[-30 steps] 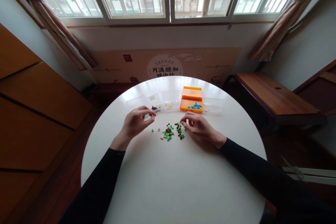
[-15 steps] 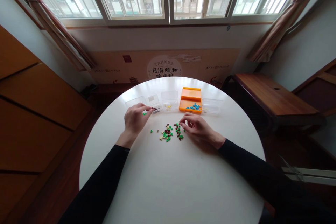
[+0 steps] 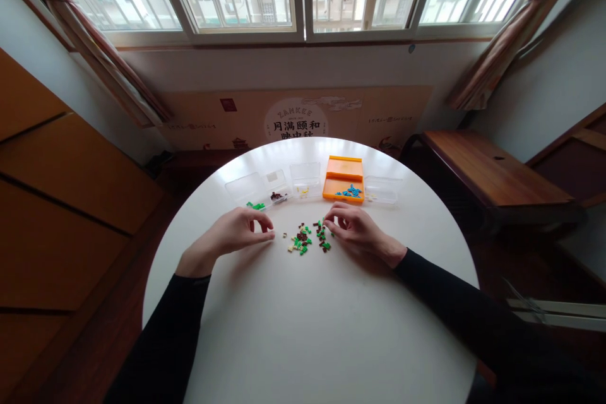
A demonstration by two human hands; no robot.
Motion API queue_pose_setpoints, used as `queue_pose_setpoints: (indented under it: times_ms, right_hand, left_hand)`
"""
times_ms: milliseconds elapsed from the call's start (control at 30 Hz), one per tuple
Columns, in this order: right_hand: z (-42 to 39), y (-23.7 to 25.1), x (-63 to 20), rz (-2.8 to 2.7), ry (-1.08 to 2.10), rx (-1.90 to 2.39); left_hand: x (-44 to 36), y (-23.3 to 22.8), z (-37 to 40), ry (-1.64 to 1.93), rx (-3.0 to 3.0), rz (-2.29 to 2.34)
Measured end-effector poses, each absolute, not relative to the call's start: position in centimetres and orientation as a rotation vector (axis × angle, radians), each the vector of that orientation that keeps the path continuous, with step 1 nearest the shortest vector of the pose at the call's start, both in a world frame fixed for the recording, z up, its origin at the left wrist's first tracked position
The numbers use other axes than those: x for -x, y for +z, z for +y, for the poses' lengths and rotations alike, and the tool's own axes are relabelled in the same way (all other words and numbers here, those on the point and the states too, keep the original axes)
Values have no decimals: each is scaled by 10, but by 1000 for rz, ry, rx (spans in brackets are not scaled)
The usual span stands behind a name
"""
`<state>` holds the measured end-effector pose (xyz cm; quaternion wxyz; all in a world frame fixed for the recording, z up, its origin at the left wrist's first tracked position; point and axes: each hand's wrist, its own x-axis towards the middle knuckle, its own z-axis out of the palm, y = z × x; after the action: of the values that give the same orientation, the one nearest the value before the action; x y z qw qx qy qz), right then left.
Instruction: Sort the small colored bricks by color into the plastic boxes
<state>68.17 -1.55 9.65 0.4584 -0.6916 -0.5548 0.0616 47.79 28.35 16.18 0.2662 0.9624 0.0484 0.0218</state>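
Now: my left hand pinched narrow beside the small green/brown/cream plastic bricks on the white round worktop; right hand fingertips pinch one at pile edge. Lift singly, w/o scattering.

Both forearms in black sleeves reach in from the lower corners toward mid-frame. The left hand lies palm down, fingers curled with the tips pinched together. The right hand mirrors it, fingertips bunched.

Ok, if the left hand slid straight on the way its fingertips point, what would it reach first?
The left hand points right along the table. It would probably first reach the small loose cream piece, then the pile of green and brown pieces. Depth is hard to judge.
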Motion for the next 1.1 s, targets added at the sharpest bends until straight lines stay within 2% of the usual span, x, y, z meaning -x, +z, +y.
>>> queue_pose_setpoints:
  times_ms: [400, 567, 800, 1100]
  right_hand:
    - [-15, 95, -682, -1357, 155, 1687]
    - [-16, 95, -681, -1360, 161, 1694]
    - [-15, 92, -683, -1370, 146, 1693]
    - [-15, 93, -683, -1373, 114, 1695]
  left_hand:
    - [-478, 159, 281, 73, -2521, 83]
    - [-477, 157, 286, 345, -2534, 229]
    - [-474, 156, 296, 840, -2655, 705]
    - [-475, 143, 308, 825, -2695, 868]
